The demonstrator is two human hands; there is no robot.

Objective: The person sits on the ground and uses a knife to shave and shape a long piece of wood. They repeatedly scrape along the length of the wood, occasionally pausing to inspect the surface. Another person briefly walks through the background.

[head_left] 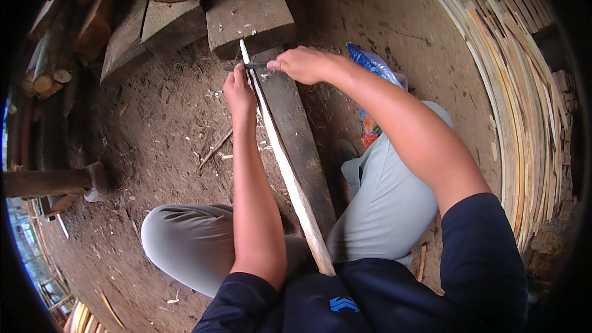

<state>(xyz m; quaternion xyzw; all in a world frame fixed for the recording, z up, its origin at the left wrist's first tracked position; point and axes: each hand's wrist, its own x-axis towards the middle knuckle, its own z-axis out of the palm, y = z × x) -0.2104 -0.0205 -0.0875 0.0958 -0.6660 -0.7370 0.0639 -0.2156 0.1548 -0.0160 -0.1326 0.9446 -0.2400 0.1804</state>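
Gripping a two-handled blade (250,66) at both ends, you sit on the dirt floor (160,129) with knees spread and a long pale wooden strip (280,154) running out from your lap. Your left hand (239,92) is clenched around the blade's left handle, just beside the strip; your right hand (305,63) is closed around the right handle, on the other side. The blade lies crosswise over the strip, near its far end.

One container shows: a blue plastic bag (373,68) lying on the ground behind your right forearm, with something brightly coloured inside it lower down, though what it is cannot be told.

The strip's long axis runs from your waist away from you, tilting slightly to the left as it goes; its far tip points at a thick wood block (246,15) and rests against it. Beneath the strip, along nearly the same line, lies a broad dark plank (299,129), which the strip crosses at a shallow angle.

Pale shavings (216,95) are scattered on the dirt near your left hand. Rough logs and slabs (148,24) are stacked at the upper left, and a curving stack of thin pale slats (524,105) lines the right side.
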